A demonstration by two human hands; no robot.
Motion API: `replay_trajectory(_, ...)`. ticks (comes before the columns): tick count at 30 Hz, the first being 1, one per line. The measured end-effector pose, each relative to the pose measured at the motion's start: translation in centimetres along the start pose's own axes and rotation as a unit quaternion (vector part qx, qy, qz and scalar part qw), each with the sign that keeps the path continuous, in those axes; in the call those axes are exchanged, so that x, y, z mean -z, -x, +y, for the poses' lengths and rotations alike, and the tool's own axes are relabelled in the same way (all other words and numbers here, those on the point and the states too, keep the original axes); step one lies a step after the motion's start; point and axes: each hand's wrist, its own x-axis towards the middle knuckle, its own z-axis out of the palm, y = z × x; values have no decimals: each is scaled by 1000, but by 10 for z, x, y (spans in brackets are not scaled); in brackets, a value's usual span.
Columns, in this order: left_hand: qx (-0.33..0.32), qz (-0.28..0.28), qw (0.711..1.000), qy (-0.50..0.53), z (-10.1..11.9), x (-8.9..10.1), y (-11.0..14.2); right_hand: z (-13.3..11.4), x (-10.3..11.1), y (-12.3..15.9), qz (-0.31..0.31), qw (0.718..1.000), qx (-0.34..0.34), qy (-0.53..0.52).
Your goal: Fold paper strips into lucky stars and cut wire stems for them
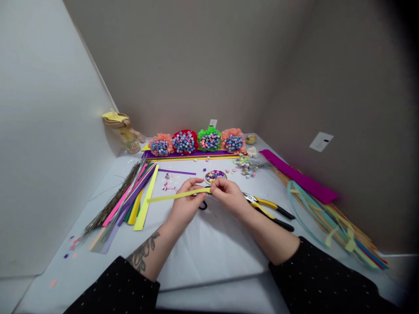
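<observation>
A narrow yellow paper strip (166,197) runs sideways between my hands above the white table. My right hand (229,196) pinches its right end between thumb and fingers. Nearer its middle, my left hand (188,200) holds the strip, with the free end sticking out to the left. Just beyond my fingers sits a small round dish (225,173) of purple, pink and yellow folded paper stars. Black handle loops, likely of scissors (203,206), show partly under my hands. Yellow-and-black pliers (268,207) lie beside my right wrist.
Paper strips (131,205) and thin wires (113,198) lie at left. Along the back stand several star-filled paper flowers (185,142). Loose stars and wires (245,163) lie back right. A magenta sheet (301,176), sticks and ribbon (301,213) line the right edge. A basket-topped jar (124,131) stands back left.
</observation>
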Motion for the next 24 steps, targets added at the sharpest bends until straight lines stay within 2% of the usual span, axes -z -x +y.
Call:
replay_trajectory(9, 0, -32, 996, 87, -5, 0, -5, -5, 1, 3, 4, 998, 24, 59)
replay_trajectory(15, 6, -35, 998, 46, -5, 0, -3, -8, 0, 5, 13, 997, 30, 72)
replay_trajectory(18, -4, -21, 1000, 20, -1, 0, -1, -9, 0, 4, -4, 999, 12, 38)
replay_trajectory(22, -11, 18, 1000, 12, 4, 1, -2, -8, 2, 2, -49, 996, -46, -61)
replay_trajectory(24, -11, 33, 999, 8, 6, 2, -3, -8, 3, 1, -57, 995, -48, -71)
